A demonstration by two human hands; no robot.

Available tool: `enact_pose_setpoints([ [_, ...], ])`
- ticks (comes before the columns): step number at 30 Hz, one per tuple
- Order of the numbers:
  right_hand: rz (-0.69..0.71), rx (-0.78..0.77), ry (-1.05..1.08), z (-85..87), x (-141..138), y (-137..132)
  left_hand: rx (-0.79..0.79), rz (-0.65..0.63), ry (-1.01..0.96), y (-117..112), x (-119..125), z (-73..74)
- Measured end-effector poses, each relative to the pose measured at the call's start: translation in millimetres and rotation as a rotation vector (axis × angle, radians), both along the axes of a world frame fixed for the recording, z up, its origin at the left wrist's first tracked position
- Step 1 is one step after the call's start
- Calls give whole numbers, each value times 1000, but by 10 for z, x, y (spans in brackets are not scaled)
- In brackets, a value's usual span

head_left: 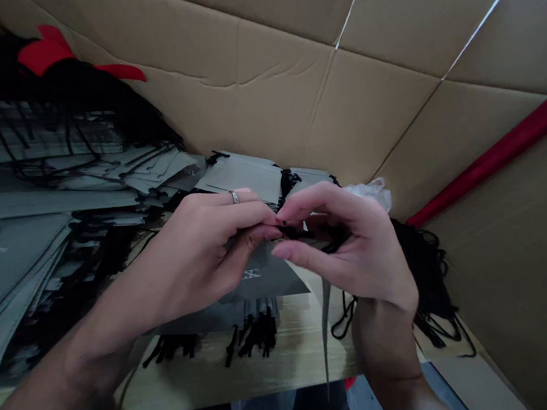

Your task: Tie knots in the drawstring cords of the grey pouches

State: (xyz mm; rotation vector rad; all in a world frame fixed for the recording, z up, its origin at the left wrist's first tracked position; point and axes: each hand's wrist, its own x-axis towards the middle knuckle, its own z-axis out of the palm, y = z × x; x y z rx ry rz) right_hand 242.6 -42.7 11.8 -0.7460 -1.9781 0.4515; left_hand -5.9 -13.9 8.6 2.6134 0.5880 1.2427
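Tall brown cardboard sheets [334,56] walled the scene from twelve to three o'clock. Stacks of flat grey paper bags [24,265] lay at nine o'clock on the pale wooden bench [274,359], red ribbon [46,52] at eleven.

A pale wooden tabletop [283,358] carries stacks of flat grey paper bags [19,265] and bundles of black cords [254,332]

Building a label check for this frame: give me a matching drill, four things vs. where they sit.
Things:
1. ring
2. red strip
3. stacked grey bags
4. black cord

Places:
A. far left of the table
B. pinched between both hands' fingertips
C. on a left hand finger
D. along the cardboard wall at right

Pairs: 1-C, 2-D, 3-A, 4-B
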Motion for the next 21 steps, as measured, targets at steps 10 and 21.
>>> enact_pose_setpoints([
  [10,-55,61,93,-38,-45,23,56,5,-91,11,22,-39],
  [21,-26,53,241,-50,-95,-41,-175,-157,-287,-66,-51,-29],
])
